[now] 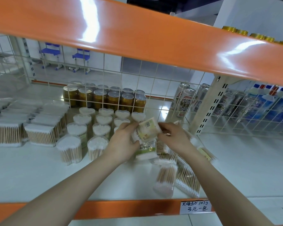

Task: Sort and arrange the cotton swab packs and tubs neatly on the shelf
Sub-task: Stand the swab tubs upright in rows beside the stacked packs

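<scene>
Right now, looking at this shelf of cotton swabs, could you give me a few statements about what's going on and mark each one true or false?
1. Both hands hold one labelled swab pack between them. True: the left hand and the right hand grip it from either side.
2. The heart-shaped tubs lie tipped over. False: they stand upright in rows.
3. Gold cans stand behind the wire grid. True.
4. The loose packs at the right are stacked neatly. False: they lie in a jumbled pile.
5. A handwritten price tag sits on the shelf's front edge. True.
</scene>
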Motion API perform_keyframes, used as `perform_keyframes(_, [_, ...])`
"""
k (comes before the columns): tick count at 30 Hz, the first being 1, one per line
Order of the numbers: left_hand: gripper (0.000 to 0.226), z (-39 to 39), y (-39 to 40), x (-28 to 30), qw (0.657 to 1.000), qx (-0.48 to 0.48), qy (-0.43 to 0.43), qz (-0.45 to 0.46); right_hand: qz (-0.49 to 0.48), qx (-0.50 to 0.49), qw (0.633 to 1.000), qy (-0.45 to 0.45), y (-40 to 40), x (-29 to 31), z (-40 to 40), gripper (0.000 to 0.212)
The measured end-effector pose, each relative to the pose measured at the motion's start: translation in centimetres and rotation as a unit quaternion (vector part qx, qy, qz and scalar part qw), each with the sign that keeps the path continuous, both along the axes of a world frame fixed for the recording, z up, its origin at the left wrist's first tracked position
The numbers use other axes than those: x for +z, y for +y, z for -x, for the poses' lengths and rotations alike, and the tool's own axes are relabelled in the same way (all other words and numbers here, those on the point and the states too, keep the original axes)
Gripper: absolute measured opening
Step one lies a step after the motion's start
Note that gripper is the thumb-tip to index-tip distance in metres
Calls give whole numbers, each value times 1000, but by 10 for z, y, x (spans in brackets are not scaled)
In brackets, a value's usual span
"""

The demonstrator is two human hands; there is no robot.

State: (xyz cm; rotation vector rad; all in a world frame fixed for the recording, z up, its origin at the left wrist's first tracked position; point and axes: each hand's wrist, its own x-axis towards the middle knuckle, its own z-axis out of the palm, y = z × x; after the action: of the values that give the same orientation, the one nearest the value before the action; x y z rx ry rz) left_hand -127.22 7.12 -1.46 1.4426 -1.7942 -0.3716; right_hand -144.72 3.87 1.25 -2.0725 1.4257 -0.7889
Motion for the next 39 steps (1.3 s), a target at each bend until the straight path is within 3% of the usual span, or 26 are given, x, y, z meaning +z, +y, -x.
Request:
perform_keyframes(3, [60,-4,-1,0,1000,1,-8,-16,-14,4,1000,14,-2,-3,1,35])
perform_keyframes(9, [58,-10,-2,-1,998,-8,-42,-43,-61,17,998,3,-4,-7,7,68])
perform_keyframes(16, [52,-13,-3,2,998,-18,-51,-30,-75,32,996,20,-1,-6,8,58])
perform_keyframes(21, [62,-13,-3,5,998,11,-32,-51,-79,2,995,-61,-1,-12,10,57])
perform_keyframes(24, [55,-15,-3,6,997,8,-42,-70,-75,-5,993,-88,-1,-13,9,56])
perform_keyframes(29, [49,-14,-2,7,998,-2,-21,-57,-60,-7,995,-77,-2,-17,3,55])
perform_keyframes(34, [43,-19,-3,6,999,1,-10,-33,-107,12,990,-85,-1,-22,-1,56])
perform_keyframes(39, [39,-19,-3,6,1000,5,-3,-18,-105,36,993,-38,5,-26,-9,48])
